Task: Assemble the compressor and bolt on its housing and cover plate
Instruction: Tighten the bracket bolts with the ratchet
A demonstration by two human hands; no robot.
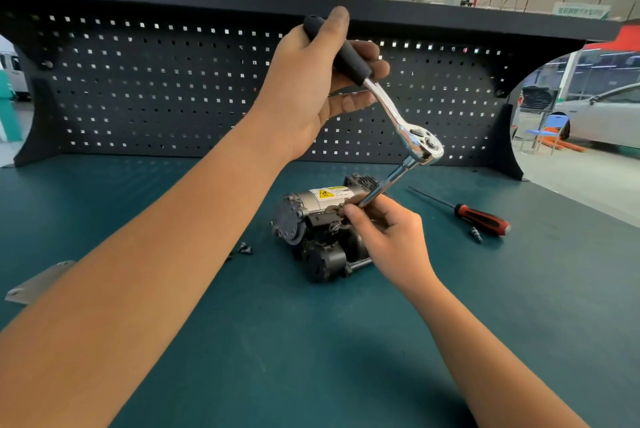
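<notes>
The compressor [313, 219], a silver motor body with a yellow warning label and dark housing parts, lies on the green bench mat [207, 341] at centre. My left hand [311, 88] is raised above it and grips the black handle of a chrome ratchet wrench [408, 129]. The wrench's extension bar [384, 185] slants down to the compressor's top. My right hand [388, 233] pinches the lower end of that bar where it meets the compressor. The socket tip and the bolt under it are hidden by my fingers.
A red-and-black screwdriver [481, 218] lies to the right of the compressor, with a small metal fitting [476, 235] beside it. Loose dark bolts [244, 249] lie to the left. A grey metal plate [38, 284] sits at the left edge. A black pegboard [156, 88] backs the bench.
</notes>
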